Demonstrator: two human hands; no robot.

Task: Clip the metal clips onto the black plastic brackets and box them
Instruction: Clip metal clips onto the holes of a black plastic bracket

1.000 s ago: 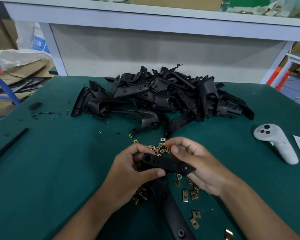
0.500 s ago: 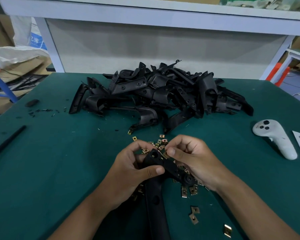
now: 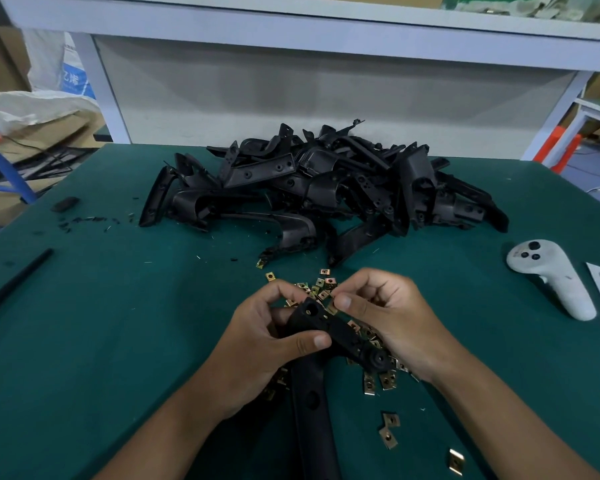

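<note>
The black plastic bracket (image 3: 329,332) sits low over the green surface (image 3: 118,323), near the middle of the view and well in front of the heap of brackets (image 3: 326,188) at the far side. Going left to right: the left hand (image 3: 264,344) holds it, thumb pressed on its upper face and fingers curled behind, so this grip is clamped on the bracket. From there its short arm runs from a holed end at the far left to a round boss at the near right, while a longer leg drops toward the viewer. The right hand (image 3: 392,317) has its grip pinched at that far holed end; whether a clip is between thumb and finger I cannot tell. Loose metal clips (image 3: 378,379) lie under and just beside both hands, nearer the right. The next clip likely slides onto that far end.
</note>
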